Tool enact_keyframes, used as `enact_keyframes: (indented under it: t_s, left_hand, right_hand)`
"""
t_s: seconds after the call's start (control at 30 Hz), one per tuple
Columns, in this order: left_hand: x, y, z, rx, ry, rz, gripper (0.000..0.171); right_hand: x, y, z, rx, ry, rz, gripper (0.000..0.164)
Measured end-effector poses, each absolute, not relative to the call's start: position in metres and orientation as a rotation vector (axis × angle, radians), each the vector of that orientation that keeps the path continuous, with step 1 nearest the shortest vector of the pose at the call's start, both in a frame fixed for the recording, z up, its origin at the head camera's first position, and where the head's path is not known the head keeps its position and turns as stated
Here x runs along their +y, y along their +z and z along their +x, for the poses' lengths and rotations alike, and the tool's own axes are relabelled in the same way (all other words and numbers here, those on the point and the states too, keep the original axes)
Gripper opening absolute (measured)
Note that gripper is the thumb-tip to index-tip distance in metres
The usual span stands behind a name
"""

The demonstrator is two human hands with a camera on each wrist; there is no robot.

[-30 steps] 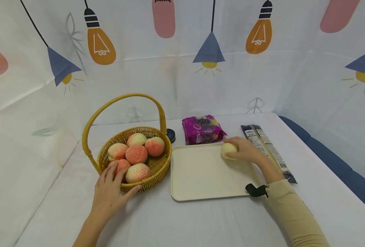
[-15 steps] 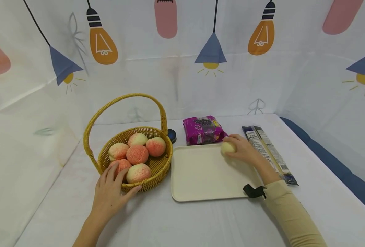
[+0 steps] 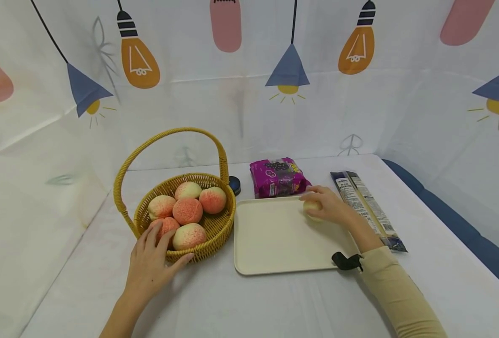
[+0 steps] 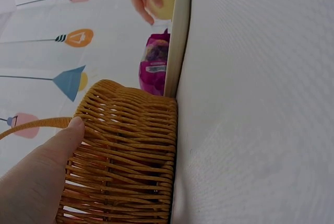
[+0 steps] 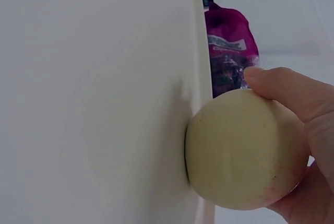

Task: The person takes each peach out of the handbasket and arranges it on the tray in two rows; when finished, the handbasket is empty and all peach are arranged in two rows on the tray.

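Observation:
My left hand (image 3: 150, 267) sits at the near left rim of the wicker basket (image 3: 217, 237), its fingers over the rim against a pink peach (image 3: 167, 227) and its thumb along the outside. The left wrist view shows the thumb (image 4: 55, 156) on the basket's woven wall (image 4: 125, 151). Several pink and cream peaches (image 3: 187, 211) lie inside the basket. My right hand (image 3: 329, 206) holds a pale yellow peach (image 3: 313, 210) at the far right part of the cream tray (image 3: 283, 244). In the right wrist view this peach (image 5: 242, 148) touches the tray surface, thumb and fingers around it.
A purple snack bag (image 3: 278, 177) with a grape picture stands behind the tray. Right of the tray lies a long flat packet (image 3: 367, 206). A small dark round object (image 3: 234, 185) is beside the basket. The tall basket handle (image 3: 182, 130) arches above the fruit.
The right hand's fingers have shifted slightly over the pale peach, which now sits a little nearer and is more covered. The left hand and basket stay in place.

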State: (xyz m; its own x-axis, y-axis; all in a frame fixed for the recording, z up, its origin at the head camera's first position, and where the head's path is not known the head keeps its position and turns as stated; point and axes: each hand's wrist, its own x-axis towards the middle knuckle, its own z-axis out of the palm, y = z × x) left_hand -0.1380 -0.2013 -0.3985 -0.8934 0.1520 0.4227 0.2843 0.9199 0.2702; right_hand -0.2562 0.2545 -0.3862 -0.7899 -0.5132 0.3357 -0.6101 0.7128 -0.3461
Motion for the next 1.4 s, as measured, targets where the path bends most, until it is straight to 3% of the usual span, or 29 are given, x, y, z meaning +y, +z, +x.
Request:
enact_keyframes:
  t_s: [0.73, 1.4]
  left_hand:
    - [-0.2020, -0.3958, -0.1366, -2.687, -0.444, -0.321, 0.073]
    - [-0.2014, -0.3929, -0.1355, -2.694, -0.444, -0.334, 0.070]
  right_hand:
    - [0.2546, -0.3779, -0.2568, -2.858, 0.537, 0.899, 0.046]
    - [0.2493, -0.3799, -0.2625, -2.677, 0.439, 1.057, 0.027]
